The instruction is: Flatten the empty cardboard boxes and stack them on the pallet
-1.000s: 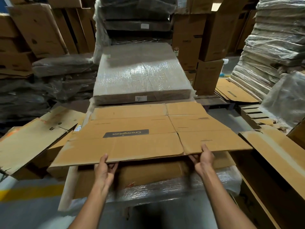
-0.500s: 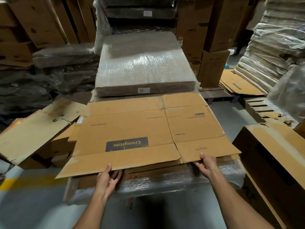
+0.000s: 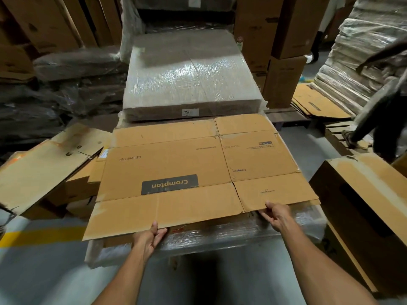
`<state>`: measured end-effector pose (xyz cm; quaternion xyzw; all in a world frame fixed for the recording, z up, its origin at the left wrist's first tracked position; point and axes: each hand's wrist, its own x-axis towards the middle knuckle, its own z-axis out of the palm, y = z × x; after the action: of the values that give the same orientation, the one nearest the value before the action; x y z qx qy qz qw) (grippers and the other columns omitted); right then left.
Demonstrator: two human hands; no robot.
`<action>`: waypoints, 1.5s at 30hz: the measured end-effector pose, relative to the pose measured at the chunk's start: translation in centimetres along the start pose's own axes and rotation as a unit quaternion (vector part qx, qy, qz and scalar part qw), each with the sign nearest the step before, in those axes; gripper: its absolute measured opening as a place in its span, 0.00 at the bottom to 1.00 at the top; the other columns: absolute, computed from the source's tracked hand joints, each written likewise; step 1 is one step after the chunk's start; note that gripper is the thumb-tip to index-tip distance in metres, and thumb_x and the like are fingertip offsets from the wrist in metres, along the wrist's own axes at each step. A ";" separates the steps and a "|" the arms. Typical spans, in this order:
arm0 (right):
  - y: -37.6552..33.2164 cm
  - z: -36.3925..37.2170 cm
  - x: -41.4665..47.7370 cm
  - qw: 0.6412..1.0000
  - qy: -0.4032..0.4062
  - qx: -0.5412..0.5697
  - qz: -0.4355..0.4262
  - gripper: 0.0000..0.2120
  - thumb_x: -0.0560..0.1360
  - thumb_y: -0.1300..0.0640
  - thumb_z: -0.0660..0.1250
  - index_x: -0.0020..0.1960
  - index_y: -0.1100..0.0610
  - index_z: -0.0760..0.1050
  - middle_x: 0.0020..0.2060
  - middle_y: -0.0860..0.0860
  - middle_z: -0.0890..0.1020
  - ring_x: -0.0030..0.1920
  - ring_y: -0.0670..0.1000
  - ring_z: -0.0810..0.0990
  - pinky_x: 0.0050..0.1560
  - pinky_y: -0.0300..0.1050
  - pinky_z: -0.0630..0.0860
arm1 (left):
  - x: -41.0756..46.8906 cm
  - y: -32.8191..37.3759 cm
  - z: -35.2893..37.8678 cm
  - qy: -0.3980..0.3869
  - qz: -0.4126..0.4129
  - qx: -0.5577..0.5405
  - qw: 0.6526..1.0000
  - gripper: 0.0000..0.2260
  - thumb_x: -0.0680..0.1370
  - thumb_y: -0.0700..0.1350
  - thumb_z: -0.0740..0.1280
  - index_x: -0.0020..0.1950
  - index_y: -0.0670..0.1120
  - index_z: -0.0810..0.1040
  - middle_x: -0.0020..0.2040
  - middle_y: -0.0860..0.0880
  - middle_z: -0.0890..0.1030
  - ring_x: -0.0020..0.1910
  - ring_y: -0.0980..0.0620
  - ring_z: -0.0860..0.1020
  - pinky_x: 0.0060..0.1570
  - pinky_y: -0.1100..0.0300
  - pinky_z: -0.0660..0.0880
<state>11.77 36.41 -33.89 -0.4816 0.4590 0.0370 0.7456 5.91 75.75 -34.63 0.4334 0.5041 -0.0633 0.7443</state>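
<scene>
A flattened brown cardboard box [image 3: 176, 168] printed "Crompton" lies on top of a plastic-wrapped stack of flat cardboard [image 3: 231, 234] in front of me. My left hand [image 3: 150, 236] pinches the near edge of its long front flap, thumb on top. My right hand [image 3: 276, 216] grips the near edge of the right front flap. Beyond it lies a thicker plastic-wrapped bundle [image 3: 191, 78] of flat boxes. The pallet under the stack is hidden.
An upright unflattened box [image 3: 361, 208] stands at my right. Loose flattened boxes [image 3: 44, 168] lean at the left. Another person [image 3: 378, 106] steps over pallets at far right. Tall wrapped stacks [image 3: 361, 53] and cartons ring the area. Grey floor with a yellow line [image 3: 39, 236] lies near left.
The flat box has come down and slid toward me onto the wrapped stack, now lying nearly flat. Both hands keep hold of its near edge. A person has entered at the right.
</scene>
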 end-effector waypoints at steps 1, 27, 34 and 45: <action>0.3 0.0 0.1 1.000 0.001 -0.004 -0.001 0.04 0.79 0.72 0.65 0.52 0.66 0.76 0.56 0.63 0.81 0.59 0.62 0.80 0.32 0.51 0.84 | 0.2 -0.1 0.1 0.000 0.000 0.035 0.999 0.08 0.82 0.37 0.64 0.50 0.32 0.78 0.39 0.35 0.83 0.30 0.44 0.83 0.20 0.61 0.77; -9.6 -25.2 -1.0 0.943 0.091 -0.190 -0.257 0.06 0.80 0.64 0.67 0.53 0.55 0.80 0.45 0.53 0.85 0.40 0.51 0.87 0.41 0.45 0.84 | -15.5 -19.4 26.1 -0.360 0.194 0.415 0.813 0.11 0.84 0.42 0.63 0.53 0.37 0.81 0.40 0.42 0.82 0.37 0.48 0.79 0.34 0.59 0.74; -15.2 -46.4 3.3 0.952 0.135 -0.170 -0.214 0.08 0.80 0.66 0.66 0.49 0.53 0.79 0.48 0.55 0.84 0.41 0.53 0.86 0.43 0.47 0.85 | -27.5 -37.9 36.7 -0.413 0.163 0.474 0.760 0.10 0.84 0.42 0.62 0.47 0.41 0.78 0.37 0.47 0.78 0.30 0.55 0.74 0.29 0.66 0.68; -18.7 -63.9 8.4 0.970 0.161 -0.138 -0.119 0.07 0.81 0.65 0.66 0.57 0.58 0.80 0.51 0.56 0.84 0.44 0.52 0.84 0.40 0.44 0.81 | -34.9 -54.6 44.3 -0.375 0.124 0.540 0.743 0.07 0.83 0.50 0.65 0.56 0.48 0.78 0.53 0.47 0.81 0.48 0.49 0.80 0.53 0.49 0.81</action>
<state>-15.49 -24.88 -34.48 -0.6311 0.5028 -0.0673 0.5868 -9.17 -1.22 -33.12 0.7624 0.0075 -0.3897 0.5165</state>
